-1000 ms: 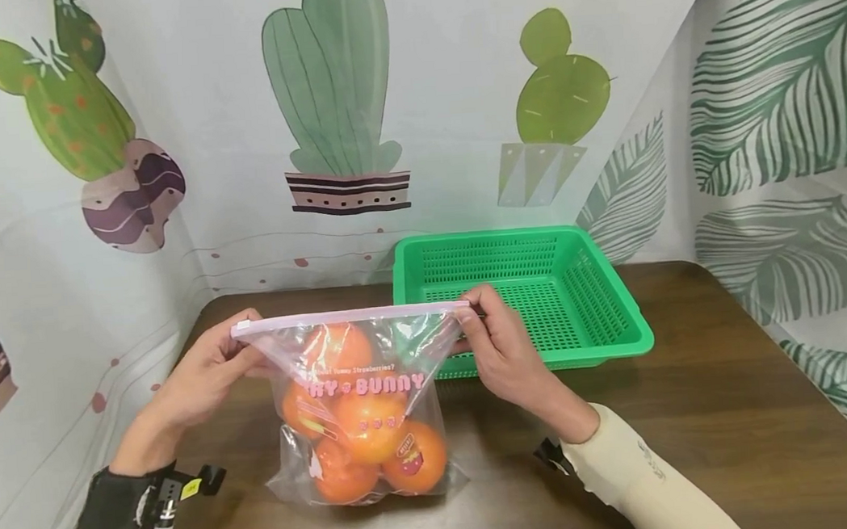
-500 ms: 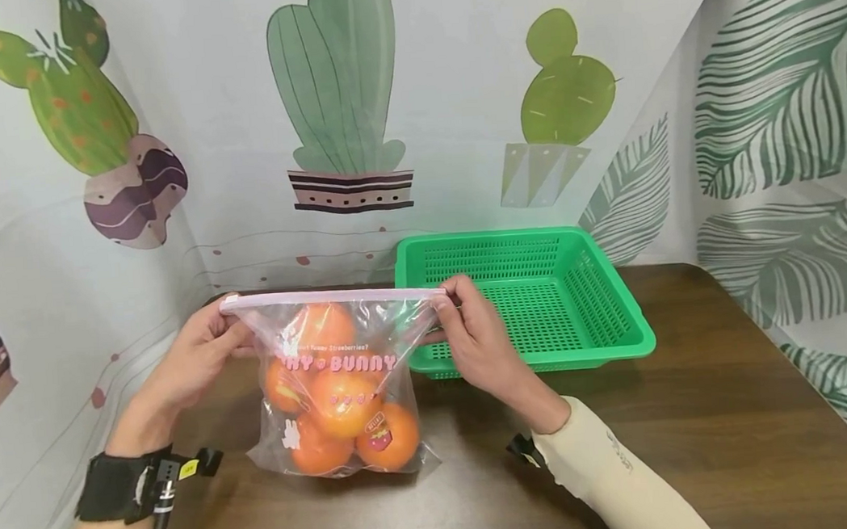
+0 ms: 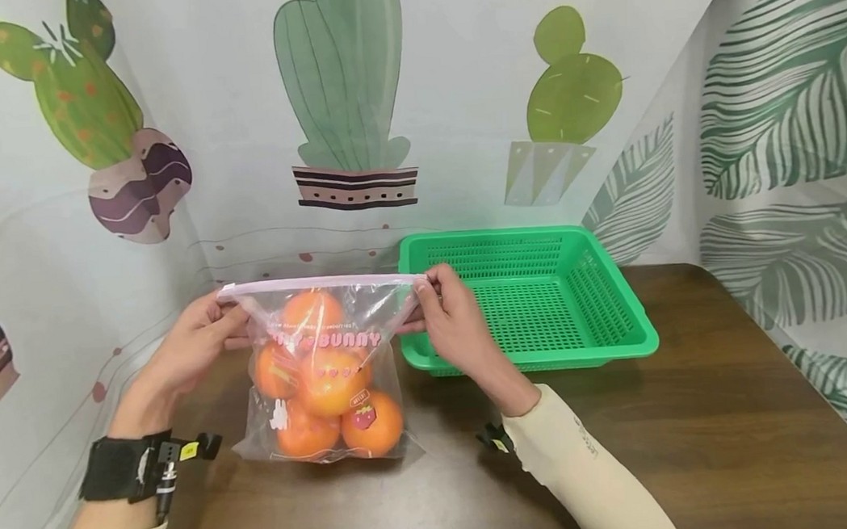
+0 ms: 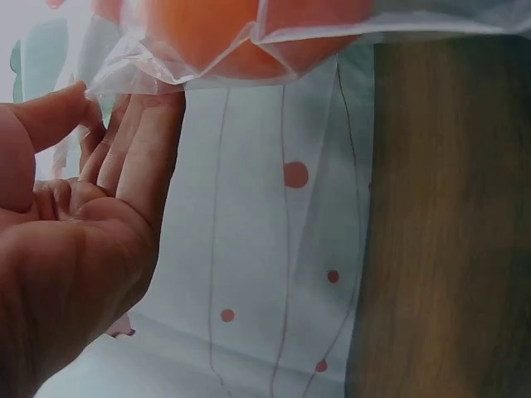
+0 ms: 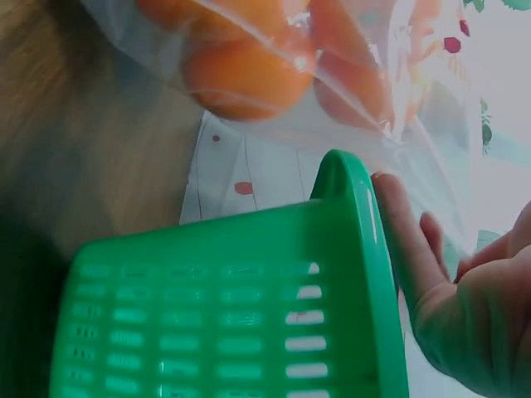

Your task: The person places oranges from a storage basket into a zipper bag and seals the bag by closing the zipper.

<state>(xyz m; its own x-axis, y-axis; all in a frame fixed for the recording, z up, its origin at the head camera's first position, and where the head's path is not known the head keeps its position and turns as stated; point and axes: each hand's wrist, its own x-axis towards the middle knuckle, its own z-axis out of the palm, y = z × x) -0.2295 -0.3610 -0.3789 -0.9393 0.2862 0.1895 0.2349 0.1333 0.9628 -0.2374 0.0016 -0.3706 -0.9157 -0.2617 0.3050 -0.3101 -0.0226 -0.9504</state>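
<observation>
A clear zip bag with pink lettering and a pink zip strip along its top hangs between both hands. Several oranges fill its lower part. My left hand pinches the top left corner, where the white slider sits. At the opposite corner my right hand grips the strip between thumb and fingers. In the left wrist view the left thumb and fingers hold the film beside an orange. From the right wrist, the right hand shows close to a green basket's rim.
The green plastic basket stands at the back of the brown wooden table, just right of the bag and partly behind the right hand. Behind the table hangs a cloth printed with cacti and leaves.
Both hands have carried the bag of oranges left and further back toward the far table edge. The right hand has shifted most. The basket stays in place.
</observation>
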